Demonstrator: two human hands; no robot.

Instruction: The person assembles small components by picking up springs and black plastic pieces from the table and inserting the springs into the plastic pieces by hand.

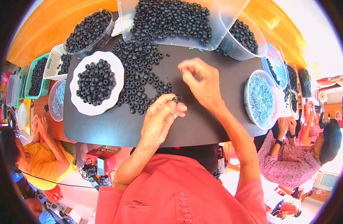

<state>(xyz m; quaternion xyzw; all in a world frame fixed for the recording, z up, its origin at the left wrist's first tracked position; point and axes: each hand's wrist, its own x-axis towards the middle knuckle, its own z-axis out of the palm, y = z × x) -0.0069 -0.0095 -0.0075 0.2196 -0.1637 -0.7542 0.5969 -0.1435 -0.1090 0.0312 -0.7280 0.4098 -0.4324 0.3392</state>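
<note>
Between the thumb and fingers of my left hand [161, 116] is a small round black piece with a hole [175, 99], like a thick bead. My right hand [202, 80] is raised above the dark table to the right, its fingers curled and the fingertips drawn together. Whether anything is in that pinch I cannot make out. Just beyond and left of my left hand lies a loose spread of the same black pieces [139, 84]. A white scalloped plate [77, 100] heaped with more of them stands at the left.
At the far side, a clear tub [216, 41] of black pieces rests on the dark table [171, 134], with filled bowls [108, 31] [231, 52] beside it. A bowl of light-blue bits [261, 99] stands right. People sit working at the left [48, 160] and right [290, 160].
</note>
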